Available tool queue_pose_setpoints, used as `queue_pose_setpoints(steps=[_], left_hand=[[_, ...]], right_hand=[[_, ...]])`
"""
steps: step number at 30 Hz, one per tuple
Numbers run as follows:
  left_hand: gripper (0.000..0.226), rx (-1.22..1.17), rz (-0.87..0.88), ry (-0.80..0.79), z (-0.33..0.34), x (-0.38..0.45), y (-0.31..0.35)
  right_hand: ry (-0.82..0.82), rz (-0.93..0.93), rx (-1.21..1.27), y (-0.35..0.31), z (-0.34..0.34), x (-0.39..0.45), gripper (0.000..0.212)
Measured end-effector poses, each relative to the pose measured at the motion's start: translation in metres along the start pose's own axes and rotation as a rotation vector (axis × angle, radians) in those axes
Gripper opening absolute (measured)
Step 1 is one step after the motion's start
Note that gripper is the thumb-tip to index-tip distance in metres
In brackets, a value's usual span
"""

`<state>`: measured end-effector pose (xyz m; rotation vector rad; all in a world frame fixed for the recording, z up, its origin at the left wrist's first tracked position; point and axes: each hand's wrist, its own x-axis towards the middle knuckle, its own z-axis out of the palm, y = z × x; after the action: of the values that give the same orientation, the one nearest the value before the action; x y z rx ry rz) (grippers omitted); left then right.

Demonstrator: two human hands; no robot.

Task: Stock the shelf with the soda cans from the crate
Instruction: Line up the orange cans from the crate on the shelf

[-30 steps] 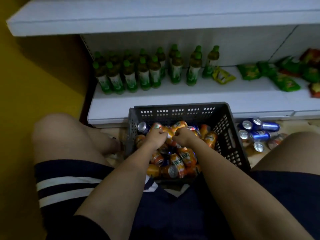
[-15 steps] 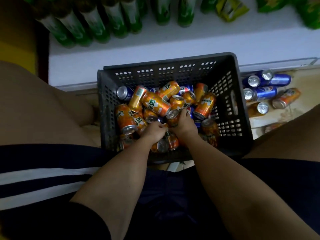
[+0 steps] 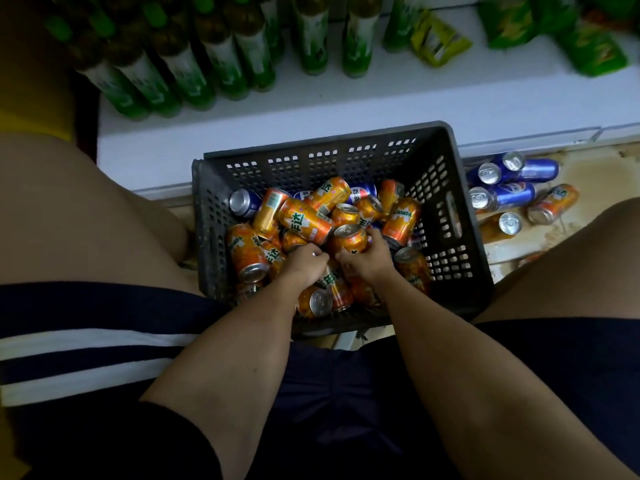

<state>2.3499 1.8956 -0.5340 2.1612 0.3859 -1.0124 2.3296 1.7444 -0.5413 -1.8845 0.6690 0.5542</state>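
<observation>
Crate (image 3: pixel 446 216) nearly full of soda cans (image 3: pixel 304 220); none on shelf (image 3: pixel 346 109) yet. Right hand (image 3: pixel 367 258) gripping orange can (image 3: pixel 349 239); left hand (image 3: pixel 304 261) fingers curled among cans, hold unclear

This is a small shop, down at the lowest shelf (image 3: pixel 346 109) of a white display unit. Rows of identical green bottles (image 3: pixel 221 60) stand on it beside green snack packets (image 3: pixel 595 46). A grey crate (image 3: pixel 446 216) heaped with soda cans (image 3: pixel 304 220) sits before it (more cans (image 3: pixel 509 195) lie loose on the floor).
</observation>
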Motion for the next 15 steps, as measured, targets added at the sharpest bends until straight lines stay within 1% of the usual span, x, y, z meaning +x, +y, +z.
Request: queue_pose_setpoints(steps=[2,4,5,7,8,9,10,12,15], left_hand=[[0.025,-0.014,0.029,0.038,-0.004,-0.006,-0.002],[0.024,-0.037,0.054,0.082,-0.009,-0.014,-0.005],[0.023,-0.037,0.062,0.102,-0.011,-0.019,-0.005],[0.023,-0.021,0.081,0.151,-0.016,-0.030,-0.006],[0.025,-0.015,0.094,0.177,-0.021,-0.035,-0.003],[0.028,-0.012,0.116,0.206,-0.028,-0.039,0.001],[0.032,-0.016,0.142,0.239,-0.038,-0.043,0.008],[0.031,-0.026,0.221,0.314,-0.066,-0.053,0.028],[0.025,0.036,0.370,0.459,-0.123,-0.074,0.062]], right_hand=[[-0.004,0.001,0.146,-0.008,-0.005,-0.008,0.070],[-0.039,-0.029,0.245,-0.017,-0.008,-0.014,0.070],[-0.065,-0.042,0.288,-0.023,-0.008,-0.019,0.073],[-0.101,-0.083,0.327,-0.040,-0.007,-0.030,0.087],[-0.103,-0.105,0.331,-0.050,-0.007,-0.035,0.090],[-0.098,-0.146,0.345,-0.061,-0.008,-0.039,0.085],[-0.089,-0.196,0.356,-0.073,-0.010,-0.043,0.076],[-0.076,-0.300,0.363,-0.103,-0.014,-0.051,0.060],[-0.050,-0.453,0.363,-0.160,-0.025,-0.065,0.054]])
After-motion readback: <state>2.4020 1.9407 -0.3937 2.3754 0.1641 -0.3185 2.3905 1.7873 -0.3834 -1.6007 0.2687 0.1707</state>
